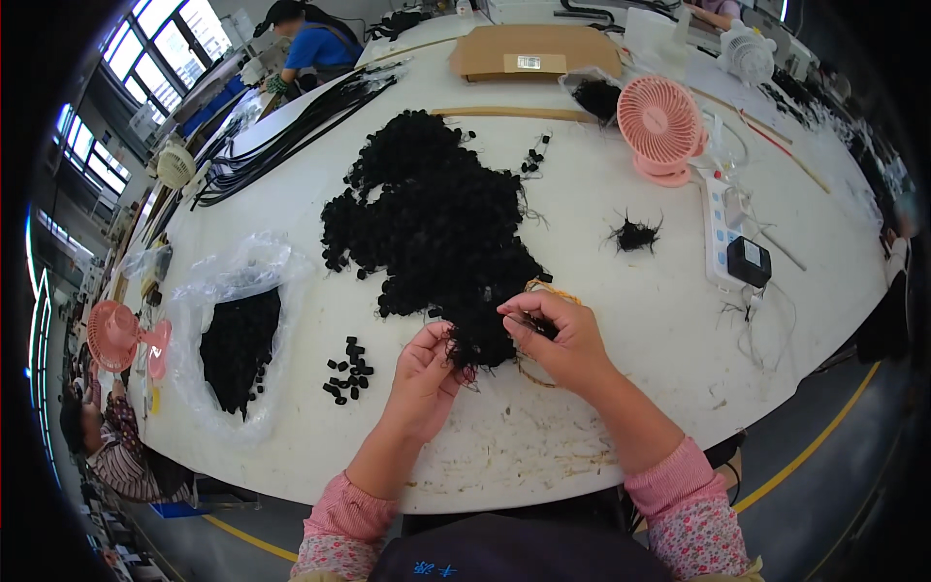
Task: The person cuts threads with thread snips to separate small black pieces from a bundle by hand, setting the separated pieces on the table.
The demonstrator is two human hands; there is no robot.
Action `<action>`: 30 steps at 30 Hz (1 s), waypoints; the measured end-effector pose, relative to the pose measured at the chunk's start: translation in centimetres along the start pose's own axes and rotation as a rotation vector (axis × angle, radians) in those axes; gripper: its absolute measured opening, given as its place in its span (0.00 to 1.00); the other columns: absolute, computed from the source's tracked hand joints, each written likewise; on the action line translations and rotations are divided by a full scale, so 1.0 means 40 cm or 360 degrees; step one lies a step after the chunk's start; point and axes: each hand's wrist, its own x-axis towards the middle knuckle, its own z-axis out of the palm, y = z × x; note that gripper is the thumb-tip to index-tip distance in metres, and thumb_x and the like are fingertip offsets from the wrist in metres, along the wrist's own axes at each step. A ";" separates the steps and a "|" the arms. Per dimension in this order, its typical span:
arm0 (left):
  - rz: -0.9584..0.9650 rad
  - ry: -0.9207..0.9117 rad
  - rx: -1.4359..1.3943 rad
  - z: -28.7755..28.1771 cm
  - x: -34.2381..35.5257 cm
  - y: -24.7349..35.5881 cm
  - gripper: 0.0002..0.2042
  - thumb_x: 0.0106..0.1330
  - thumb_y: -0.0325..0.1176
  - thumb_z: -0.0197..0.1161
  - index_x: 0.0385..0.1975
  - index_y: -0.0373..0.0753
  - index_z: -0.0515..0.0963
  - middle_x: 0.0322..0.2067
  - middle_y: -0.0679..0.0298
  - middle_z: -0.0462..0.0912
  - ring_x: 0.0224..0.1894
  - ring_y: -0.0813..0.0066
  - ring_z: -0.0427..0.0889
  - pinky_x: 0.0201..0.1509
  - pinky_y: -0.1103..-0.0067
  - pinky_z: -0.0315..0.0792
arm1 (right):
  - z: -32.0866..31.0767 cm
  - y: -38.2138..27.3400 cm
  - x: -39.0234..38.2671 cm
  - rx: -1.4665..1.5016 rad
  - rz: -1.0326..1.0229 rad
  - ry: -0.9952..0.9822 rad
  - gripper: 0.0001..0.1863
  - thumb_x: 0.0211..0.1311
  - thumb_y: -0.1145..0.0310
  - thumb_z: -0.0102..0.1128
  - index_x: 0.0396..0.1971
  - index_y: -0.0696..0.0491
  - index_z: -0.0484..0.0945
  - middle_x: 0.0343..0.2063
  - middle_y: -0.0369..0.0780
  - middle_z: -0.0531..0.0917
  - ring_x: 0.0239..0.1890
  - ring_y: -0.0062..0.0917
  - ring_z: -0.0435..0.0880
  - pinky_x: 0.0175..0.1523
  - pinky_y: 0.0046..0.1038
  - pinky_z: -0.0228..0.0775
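Close to the table's front edge, my left hand (425,376) is closed, its fingertips pinching at a tangle of loose black threads (483,347). My right hand (561,341) is curled around a small dark tool (535,326), perhaps thread snips, mostly hidden by the fingers. A yellow cord (553,289) loops out by that hand. Just beyond both hands spreads a large heap of small black pieces (436,213), with thread ends sticking out. Left of my left hand lies a loose group of short black pieces (351,371).
A clear plastic bag (204,281) of black pieces lies left. To the right are a pink fan (661,126), a power strip (716,228) and a black thread clump (635,235). Farther back are a cardboard box (533,53) and black strips (291,126). Other people sit nearby.
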 end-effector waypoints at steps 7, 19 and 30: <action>-0.0153 -0.0166 -0.0760 -0.060 0.011 -0.040 0.13 0.63 0.24 0.58 0.48 0.38 0.70 0.43 0.60 0.80 0.42 0.72 0.80 0.47 0.78 0.76 | 0.014 -0.001 -0.016 -0.0186 -0.0016 -0.0244 0.10 0.55 0.73 0.65 0.38 0.53 0.80 0.26 0.32 0.82 0.30 0.12 0.78 0.36 0.17 0.70; -0.0071 -0.0171 -0.0495 -0.046 0.009 -0.043 0.12 0.66 0.25 0.56 0.48 0.38 0.69 0.40 0.63 0.79 0.42 0.75 0.80 0.47 0.78 0.75 | 0.033 -0.001 -0.023 -0.0296 0.0120 -0.0297 0.12 0.54 0.70 0.66 0.39 0.53 0.80 0.29 0.38 0.83 0.29 0.22 0.81 0.36 0.21 0.72; -0.0084 0.0076 -0.0196 -0.043 0.008 -0.035 0.12 0.66 0.23 0.56 0.48 0.39 0.70 0.37 0.68 0.79 0.33 0.84 0.76 0.38 0.86 0.69 | 0.006 -0.012 -0.015 -0.0149 0.0226 -0.0229 0.13 0.52 0.74 0.68 0.38 0.54 0.78 0.25 0.32 0.80 0.27 0.11 0.75 0.34 0.16 0.68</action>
